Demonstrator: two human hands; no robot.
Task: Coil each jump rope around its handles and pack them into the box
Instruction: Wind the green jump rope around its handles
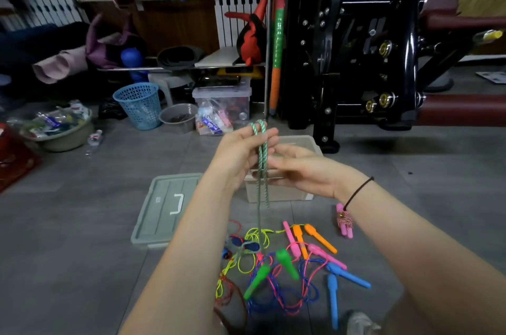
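Note:
My left hand point(242, 154) grips a folded green-and-white rope point(262, 167) near its top loops, held up in front of me. The rope's strands hang down toward two green handles point(273, 266) dangling just above the floor. Beside the rope, my right hand point(304, 170) has its fingers straight and touches the strands from the right. Behind both hands stands the pale open box point(290, 192); its inside is mostly hidden. On the floor below lies a tangle of jump ropes with orange point(317, 237), pink point(290, 236) and blue handles point(347, 275). A coiled pink rope point(344, 221) lies to the right.
The box's grey lid point(167, 211) lies flat on the floor to the left. Farther back stand a blue mesh basket point(139, 104), a grey bowl point(178, 117), a clear container point(221, 110) and a basin of clutter point(59, 129). Black gym equipment point(364, 55) fills the back right.

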